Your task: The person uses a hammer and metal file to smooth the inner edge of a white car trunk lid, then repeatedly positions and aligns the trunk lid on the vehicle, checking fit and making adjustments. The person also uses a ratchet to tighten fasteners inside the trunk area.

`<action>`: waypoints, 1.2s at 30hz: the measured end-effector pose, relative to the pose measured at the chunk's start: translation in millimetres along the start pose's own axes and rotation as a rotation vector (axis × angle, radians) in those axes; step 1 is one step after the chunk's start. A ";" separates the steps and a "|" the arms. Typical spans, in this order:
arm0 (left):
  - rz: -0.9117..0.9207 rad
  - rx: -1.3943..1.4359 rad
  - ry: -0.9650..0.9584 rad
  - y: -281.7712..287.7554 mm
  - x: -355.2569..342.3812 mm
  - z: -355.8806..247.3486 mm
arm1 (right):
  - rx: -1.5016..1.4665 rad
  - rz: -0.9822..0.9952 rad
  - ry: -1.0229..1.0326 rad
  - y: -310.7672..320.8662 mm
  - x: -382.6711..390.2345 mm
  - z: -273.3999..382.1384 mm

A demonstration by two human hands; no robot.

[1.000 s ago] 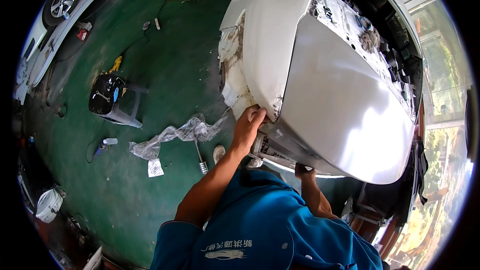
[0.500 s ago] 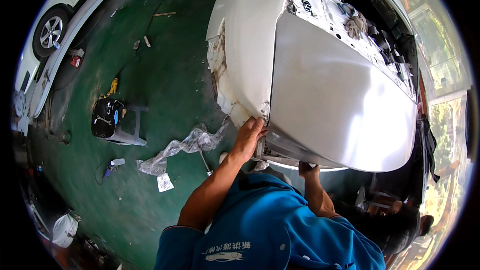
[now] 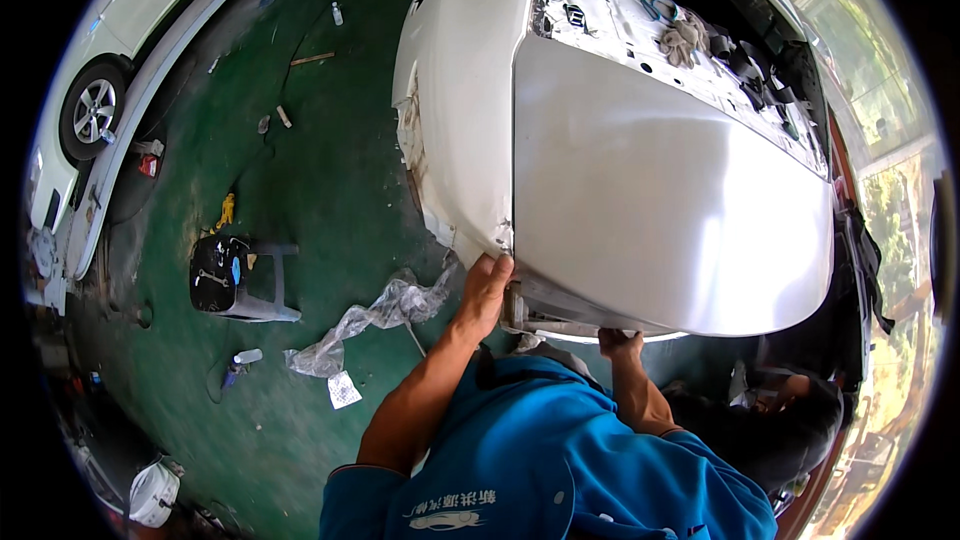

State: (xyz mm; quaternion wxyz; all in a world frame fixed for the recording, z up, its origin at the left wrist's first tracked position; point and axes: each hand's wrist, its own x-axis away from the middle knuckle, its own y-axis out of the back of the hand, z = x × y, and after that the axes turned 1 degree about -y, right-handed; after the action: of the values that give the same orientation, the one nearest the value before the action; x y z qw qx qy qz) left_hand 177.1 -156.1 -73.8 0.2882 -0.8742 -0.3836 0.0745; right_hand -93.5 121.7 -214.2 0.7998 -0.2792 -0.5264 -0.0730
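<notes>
A bare-metal silver trunk lid [image 3: 650,200] lies closed over the back of a white car, with a narrow gap along its left side. My left hand [image 3: 486,290] is closed against the lower corner of the white rear fender [image 3: 470,140], right beside that gap; some of its fingertips are hidden. The fender's outer edge looks ragged and chipped. Under the lid's near lower edge my right hand [image 3: 621,344] grips, its fingers mostly out of sight beneath the metal. Below the lid, part of the car's open rear frame [image 3: 545,320] shows.
Left on the green floor stand a black-topped stool [image 3: 218,275] with a wrench on it, crumpled clear plastic [image 3: 385,310] and a small bottle [image 3: 248,356]. Gloves [image 3: 684,42] rest on the white panel beyond the lid. Another person [image 3: 765,425] crouches at the right.
My left hand has slid down slightly at the fender corner, its fingers now more curled. My right hand stays under the lid's edge. The view has shifted a little.
</notes>
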 end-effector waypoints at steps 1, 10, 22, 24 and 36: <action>-0.006 0.007 -0.002 -1.3 0.1 -0.1 | -0.010 0.008 0.014 1.8 -1.2 0.3; -0.061 -0.142 -0.058 1.5 -0.5 4.8 | -0.073 -0.018 0.053 -4.2 -1.3 -3.0; -0.027 0.041 -0.036 -15.5 4.3 -15.6 | -0.094 -0.011 0.063 0.0 -3.7 -0.6; -0.017 0.039 -0.043 -15.2 3.4 -14.1 | -0.072 -0.051 0.067 -0.7 -5.0 -1.1; 0.015 0.002 0.005 -16.3 2.4 -15.6 | 0.026 0.125 0.074 21.9 -26.0 6.5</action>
State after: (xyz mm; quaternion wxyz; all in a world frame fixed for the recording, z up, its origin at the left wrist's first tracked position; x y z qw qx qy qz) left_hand 174.0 -152.6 -51.6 0.2897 -0.8769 -0.3763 0.0747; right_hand -101.0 138.7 -243.4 0.8251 -0.2983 -0.4791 -0.0264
